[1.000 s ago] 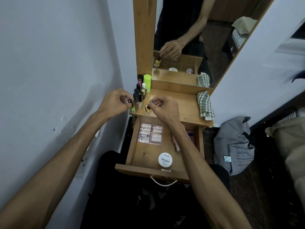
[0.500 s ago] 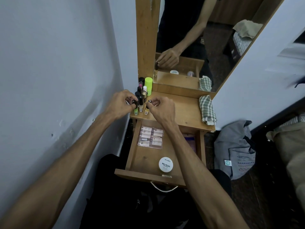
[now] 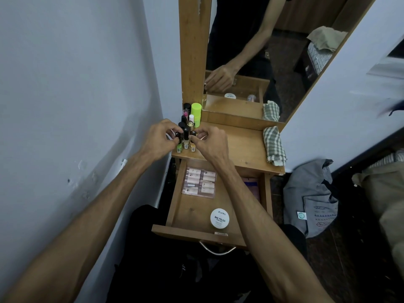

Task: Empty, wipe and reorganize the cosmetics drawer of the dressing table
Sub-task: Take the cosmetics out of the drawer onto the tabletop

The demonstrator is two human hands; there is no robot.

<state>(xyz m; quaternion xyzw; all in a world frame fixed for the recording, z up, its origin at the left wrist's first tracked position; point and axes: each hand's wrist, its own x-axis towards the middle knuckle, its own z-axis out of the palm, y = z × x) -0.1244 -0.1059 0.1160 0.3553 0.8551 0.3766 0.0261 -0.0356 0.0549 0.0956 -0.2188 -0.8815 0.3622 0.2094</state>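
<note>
1. While my left hand (image 3: 157,138) pinches the green bottle (image 3: 179,147) and my right hand (image 3: 210,142) the yellow bottle (image 3: 192,147) on the tabletop (image 3: 244,147), a careless nudge topples the crowded neighbours.
2. Drawer (image 3: 192,206) below stands open — a dropped bottle lands inside.

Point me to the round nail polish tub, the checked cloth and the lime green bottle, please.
nail polish tub (image 3: 220,218): head view, middle of its white lid.
checked cloth (image 3: 273,145): head view, middle of the folded cloth.
lime green bottle (image 3: 196,111): head view, its cap.
</note>
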